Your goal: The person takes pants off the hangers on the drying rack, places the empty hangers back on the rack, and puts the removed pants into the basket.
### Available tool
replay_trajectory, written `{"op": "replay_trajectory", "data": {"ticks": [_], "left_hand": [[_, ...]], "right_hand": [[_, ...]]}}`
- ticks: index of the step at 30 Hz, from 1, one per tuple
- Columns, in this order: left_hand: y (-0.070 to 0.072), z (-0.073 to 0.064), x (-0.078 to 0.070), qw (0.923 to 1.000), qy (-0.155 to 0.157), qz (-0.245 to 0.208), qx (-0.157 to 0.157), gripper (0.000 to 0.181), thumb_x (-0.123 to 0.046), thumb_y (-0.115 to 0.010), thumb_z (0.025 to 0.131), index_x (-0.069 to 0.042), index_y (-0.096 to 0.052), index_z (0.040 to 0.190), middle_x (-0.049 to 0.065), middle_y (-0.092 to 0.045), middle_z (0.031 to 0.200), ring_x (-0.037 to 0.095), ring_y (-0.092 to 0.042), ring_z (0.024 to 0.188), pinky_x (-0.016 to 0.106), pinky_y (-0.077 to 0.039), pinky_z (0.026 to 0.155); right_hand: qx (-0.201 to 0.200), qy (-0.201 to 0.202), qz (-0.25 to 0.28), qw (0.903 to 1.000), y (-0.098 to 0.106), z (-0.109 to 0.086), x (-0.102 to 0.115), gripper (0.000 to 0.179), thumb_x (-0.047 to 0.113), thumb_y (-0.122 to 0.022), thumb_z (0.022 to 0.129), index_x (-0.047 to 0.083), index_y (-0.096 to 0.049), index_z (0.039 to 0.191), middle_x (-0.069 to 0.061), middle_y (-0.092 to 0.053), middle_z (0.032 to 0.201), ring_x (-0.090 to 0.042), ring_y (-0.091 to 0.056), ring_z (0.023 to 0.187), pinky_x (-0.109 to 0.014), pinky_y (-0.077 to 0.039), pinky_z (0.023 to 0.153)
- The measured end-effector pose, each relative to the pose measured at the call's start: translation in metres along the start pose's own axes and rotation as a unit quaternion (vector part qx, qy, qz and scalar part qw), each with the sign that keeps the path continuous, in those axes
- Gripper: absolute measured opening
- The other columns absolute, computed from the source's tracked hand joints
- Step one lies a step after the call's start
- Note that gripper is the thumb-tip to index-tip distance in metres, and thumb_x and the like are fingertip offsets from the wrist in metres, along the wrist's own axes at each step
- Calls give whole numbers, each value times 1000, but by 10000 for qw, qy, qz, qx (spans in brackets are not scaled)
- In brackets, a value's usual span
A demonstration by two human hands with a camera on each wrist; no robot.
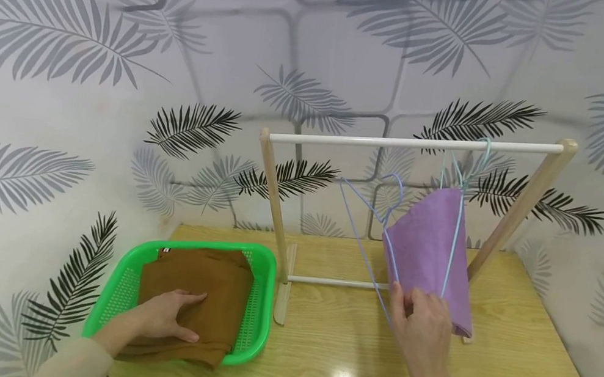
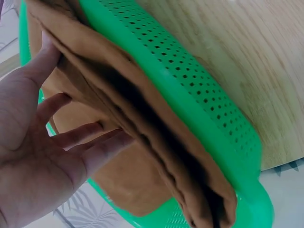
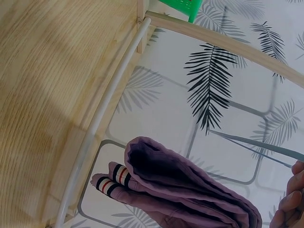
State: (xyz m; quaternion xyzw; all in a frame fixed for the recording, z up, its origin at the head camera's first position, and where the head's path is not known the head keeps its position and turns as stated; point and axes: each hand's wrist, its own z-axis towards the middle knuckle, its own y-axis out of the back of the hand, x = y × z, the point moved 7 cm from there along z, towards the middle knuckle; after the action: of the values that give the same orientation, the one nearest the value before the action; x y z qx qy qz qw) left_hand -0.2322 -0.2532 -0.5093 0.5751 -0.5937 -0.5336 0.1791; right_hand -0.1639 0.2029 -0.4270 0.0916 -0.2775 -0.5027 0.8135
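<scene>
My left hand [image 1: 169, 316] lies with fingers spread on a folded brown garment [image 1: 215, 278] inside a green basket [image 1: 262, 313]. In the left wrist view its thumb and fingertips touch the cloth beside a long fold [image 2: 156, 128]. My right hand [image 1: 423, 324] holds a lavender-blue clothes hanger [image 1: 401, 193] with curled fingers, its hook upward and its frame bare. Just behind that hand, a folded purple garment [image 1: 425, 250] hangs from a pale turquoise hanger [image 1: 458, 229]. The right wrist view shows striped trim [image 3: 111, 185] on the purple garment, and only some fingertips of the hand.
A small clothes rack with a white top rail [image 1: 351, 139] and wooden posts [image 1: 273, 198] stands on the wooden table [image 1: 319, 344]. The turquoise hanger hooks over the rail near its right end. A lower white bar [image 1: 336, 282] joins the posts. Leaf-patterned wall covering [image 1: 226, 70] rises behind.
</scene>
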Motion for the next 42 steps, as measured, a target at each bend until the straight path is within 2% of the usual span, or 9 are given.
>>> {"op": "replay_trajectory", "data": {"ticks": [7,14,17,21,28,30,35,39,42], "left_hand": [[-13,11,11,9997,-14,-61,223,89,-45,-86,86,-2,-49,155,38,-45,156,62,-40,145,76,-39,112],[-66,63,93,9969,-487,608,-110,94,-76,-71,84,-20,-52,157,33,-57,149,61,-50,138,70,-47,108],[-77,71,103,9969,-297,720,-75,97,-83,-65,82,-21,-53,156,27,-59,150,57,-50,141,68,-46,112],[-75,65,86,9961,-88,883,35,99,-84,-60,86,-14,-52,156,24,-61,150,56,-49,142,67,-44,115],[-45,35,21,9952,154,961,-95,80,-50,-81,90,1,-58,147,48,-52,141,64,-63,116,67,-56,96],[-42,32,14,9939,224,1062,-175,76,-44,-82,90,0,-59,146,48,-53,139,61,-66,112,65,-58,93],[-39,26,15,9949,352,929,-193,72,-37,-83,90,-1,-59,147,38,-57,141,55,-64,121,64,-55,101],[-31,19,25,9960,377,791,-188,76,-47,-81,90,-2,-59,147,34,-57,146,55,-56,135,68,-49,108],[-22,11,33,9963,338,782,-137,82,-54,-82,87,-3,-60,147,31,-60,145,54,-57,134,68,-49,106]], "right_hand": [[2,10,-21,10000,0,1,1,34,10,-76,86,7,-54,60,-6,-55,50,-13,-41,48,-30,-34,53],[-3,1,-2,10000,0,0,-1,34,11,-76,86,8,-55,59,-5,-54,49,-12,-40,49,-29,-33,54],[15,22,-1,10000,0,0,-1,35,11,-76,85,9,-54,59,-4,-54,49,-11,-40,48,-28,-33,53],[49,34,0,10000,0,-1,-1,37,10,-76,86,9,-53,57,-3,-54,48,-9,-39,48,-27,-32,53],[97,26,13,9999,0,1,0,38,12,-74,88,10,-53,58,-2,-52,48,-6,-36,50,-25,-31,54],[107,17,10,9999,0,1,0,37,11,-75,88,10,-52,58,-2,-52,48,-6,-35,50,-25,-31,54],[144,12,35,9999,0,2,2,36,9,-76,86,10,-53,58,-2,-53,48,-7,-38,49,-26,-32,55],[147,-7,50,9999,1,3,2,36,9,-76,87,9,-54,58,-4,-55,49,-10,-41,49,-27,-34,55],[151,-39,38,9999,1,4,2,36,8,-76,87,8,-54,58,-5,-56,49,-11,-43,49,-28,-36,55]]}}
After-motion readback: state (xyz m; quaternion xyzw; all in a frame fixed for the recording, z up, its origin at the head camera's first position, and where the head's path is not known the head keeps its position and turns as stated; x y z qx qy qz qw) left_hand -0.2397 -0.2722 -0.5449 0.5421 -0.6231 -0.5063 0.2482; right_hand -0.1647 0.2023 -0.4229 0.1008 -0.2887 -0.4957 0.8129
